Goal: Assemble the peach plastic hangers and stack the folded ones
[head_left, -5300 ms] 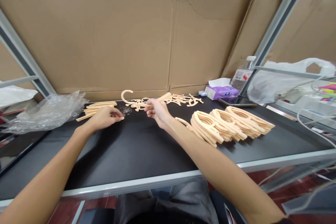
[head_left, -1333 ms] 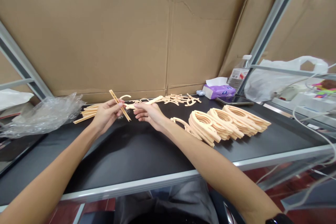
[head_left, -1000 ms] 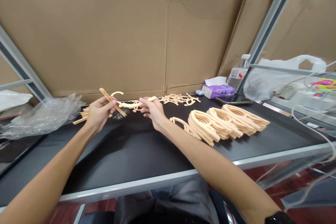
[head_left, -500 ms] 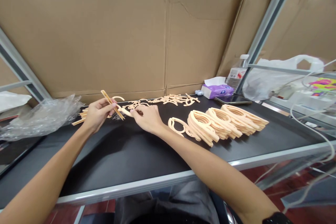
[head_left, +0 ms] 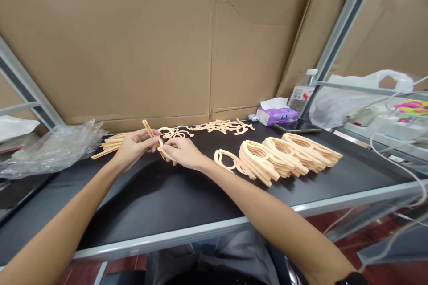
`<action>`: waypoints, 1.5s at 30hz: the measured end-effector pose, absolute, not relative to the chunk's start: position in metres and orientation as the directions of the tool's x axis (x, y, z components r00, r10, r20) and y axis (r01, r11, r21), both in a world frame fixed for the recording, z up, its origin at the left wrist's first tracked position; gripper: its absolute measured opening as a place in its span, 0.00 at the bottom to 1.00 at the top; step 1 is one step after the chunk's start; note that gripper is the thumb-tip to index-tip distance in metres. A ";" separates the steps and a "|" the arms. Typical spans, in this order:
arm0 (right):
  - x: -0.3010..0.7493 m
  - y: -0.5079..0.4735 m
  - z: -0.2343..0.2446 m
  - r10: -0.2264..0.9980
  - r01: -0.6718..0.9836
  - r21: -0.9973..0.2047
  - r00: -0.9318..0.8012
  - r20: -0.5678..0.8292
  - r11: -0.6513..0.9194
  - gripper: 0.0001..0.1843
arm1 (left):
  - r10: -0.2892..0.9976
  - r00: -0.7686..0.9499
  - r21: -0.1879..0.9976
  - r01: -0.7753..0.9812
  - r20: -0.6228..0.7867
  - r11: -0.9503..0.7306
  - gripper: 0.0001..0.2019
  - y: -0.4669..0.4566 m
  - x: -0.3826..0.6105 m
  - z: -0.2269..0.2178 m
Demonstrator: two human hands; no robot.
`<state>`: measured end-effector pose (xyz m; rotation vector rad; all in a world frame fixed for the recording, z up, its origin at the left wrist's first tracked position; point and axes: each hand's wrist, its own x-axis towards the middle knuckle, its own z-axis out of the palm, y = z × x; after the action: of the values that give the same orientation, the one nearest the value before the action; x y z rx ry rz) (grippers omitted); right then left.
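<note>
A narrow, pale wood-coloured strip [head_left: 147, 126] is gripped between the thumb and fingers of my left hand [head_left: 133, 148], slanting from upper left to lower right. My right hand [head_left: 184, 152] is closed on a small curved piece [head_left: 161, 143] of the same colour, held against the strip's lower part. The fingers partly hide where the two meet. Behind my left hand lies a bundle of similar strips [head_left: 111, 143]. Thin curved pieces [head_left: 219, 127] lie in a loose heap beyond my right hand. Rounded, looped pieces [head_left: 256, 162] stand in several overlapping stacks to the right.
Crumpled clear plastic wrap [head_left: 55, 149] lies at the left. At the back right are a purple tissue pack [head_left: 277, 116], a phone [head_left: 297, 126] and a plastic bottle [head_left: 302, 93]. A cardboard wall [head_left: 150, 49] closes off the back of the black table [head_left: 160, 209].
My left hand has moved right with the strip, and my right hand slightly down. The curved piece, earlier apart from the strip's middle, is now pressed against its lower part.
</note>
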<state>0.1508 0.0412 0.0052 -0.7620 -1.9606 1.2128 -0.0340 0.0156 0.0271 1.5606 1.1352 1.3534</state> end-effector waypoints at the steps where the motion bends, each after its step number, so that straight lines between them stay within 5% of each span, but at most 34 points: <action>1: 0.151 0.042 0.005 0.779 0.121 -0.916 -0.576 0.248 0.382 0.08 | 0.951 0.026 0.941 0.136 0.308 -0.309 0.18 0.016 -0.034 0.028; 7: 0.150 0.046 0.003 0.828 0.084 -0.945 -0.510 0.233 0.317 0.03 | 0.936 -0.138 0.931 0.223 0.324 -0.289 0.18 0.021 -0.043 0.026; 16: 0.155 0.045 0.009 0.861 0.042 -0.944 -0.424 0.280 0.328 0.06 | 0.951 0.013 0.827 0.491 0.308 -0.274 0.18 0.017 -0.035 0.029; 26: 0.154 0.047 0.012 0.911 0.017 -0.966 -0.338 0.237 0.258 0.02 | 0.877 -0.042 0.711 0.605 0.479 -0.359 0.19 0.019 -0.039 0.020; 45: 0.155 0.044 0.014 0.903 0.028 -0.962 -0.353 0.245 0.271 0.07 | 0.949 0.151 0.481 0.833 0.278 -0.274 0.15 0.018 -0.048 0.029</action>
<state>0.1550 0.0441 0.0135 -0.8722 -1.6359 1.2138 -0.0477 0.0184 0.0289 2.2106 1.7456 0.7947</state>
